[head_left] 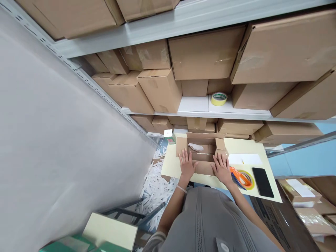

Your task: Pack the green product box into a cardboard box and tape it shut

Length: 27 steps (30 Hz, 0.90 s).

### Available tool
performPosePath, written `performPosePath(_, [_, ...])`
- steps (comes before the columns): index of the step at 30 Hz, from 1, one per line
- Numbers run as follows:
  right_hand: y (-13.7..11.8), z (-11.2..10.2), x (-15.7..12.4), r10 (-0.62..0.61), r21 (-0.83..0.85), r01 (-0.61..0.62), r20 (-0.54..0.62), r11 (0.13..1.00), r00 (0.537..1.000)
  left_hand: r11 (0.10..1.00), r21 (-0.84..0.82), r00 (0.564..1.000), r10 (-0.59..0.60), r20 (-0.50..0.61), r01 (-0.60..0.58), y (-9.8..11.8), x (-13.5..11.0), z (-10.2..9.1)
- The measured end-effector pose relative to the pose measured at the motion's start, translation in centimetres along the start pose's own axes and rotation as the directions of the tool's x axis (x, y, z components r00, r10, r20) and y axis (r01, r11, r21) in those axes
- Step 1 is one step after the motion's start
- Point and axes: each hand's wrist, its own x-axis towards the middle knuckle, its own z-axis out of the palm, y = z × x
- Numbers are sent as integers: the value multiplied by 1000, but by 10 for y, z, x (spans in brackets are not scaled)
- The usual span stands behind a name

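An open cardboard box lies on a pale yellow tabletop, its flaps folded outward. A white crumpled item lies inside it. My left hand rests flat on the near edge of the box, fingers spread. My right hand also lies flat on the box's near flap, holding nothing. Just to the right of that hand are an orange and blue tape bundle and a black smartphone. A sheet of white paper lies beyond them.
Metal shelves stacked with cardboard boxes rise ahead. A yellow tape roll sits on one shelf. A small white-and-green carton stands at the table's far left corner. White shredded paper covers the floor to the left, beside a grey wall.
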Motion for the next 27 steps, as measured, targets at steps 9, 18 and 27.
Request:
performPosePath(9, [-2, -8, 2, 26, 51, -27, 23, 998, 999, 999, -15, 999, 29, -31, -29, -5, 3, 8])
performPosePath(18, [-39, -69, 57, -20, 230, -21, 176, 973, 984, 996, -82, 998, 38, -47, -42, -11, 8, 22])
performPosePath(27, [-194, -120, 197, -470, 156, 445, 232, 882, 852, 980, -192, 994, 27, -110, -48, -11, 6, 30])
